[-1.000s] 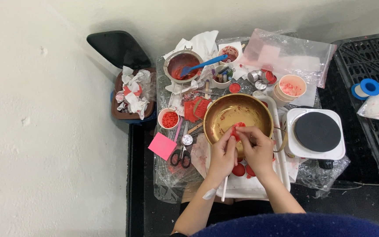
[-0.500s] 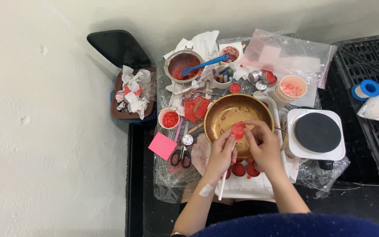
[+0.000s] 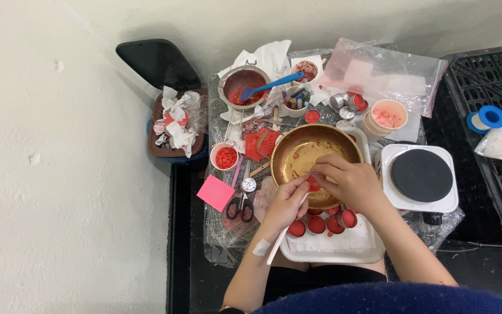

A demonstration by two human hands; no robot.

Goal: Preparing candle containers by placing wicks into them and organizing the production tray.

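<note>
Head view: both hands meet over the near rim of the gold metal bowl (image 3: 315, 163). The left hand (image 3: 289, 203) and the right hand (image 3: 350, 183) pinch 1 small red-filled tin (image 3: 314, 184) between their fingers, above the bowl's near edge; the left hand also grips a thin white stick (image 3: 280, 244) that slants back toward the person's body.

Judging by what lies about, the work looks partly through. Just in front of the bowl, on the white tray (image 3: 332, 247), at least 4 small round tins filled with red (image 3: 321, 224) stand in a row, so those look filled. The bowl's inside shows only thin red smears, which suggests little is left to scrape out. Behind the bowl, the small steel pot (image 3: 242, 87) with the blue spatula (image 3: 271, 85) holds red residue. Left of the bowl sit a white cup of red bits (image 3: 225, 157), a pink note pad (image 3: 216, 193) and scissors (image 3: 240, 206). Right of the bowl stands a white hot plate (image 3: 422, 177), with nothing on its black disc. A few empty silver tins (image 3: 344, 104) behind the bowl appear unfilled.
</note>
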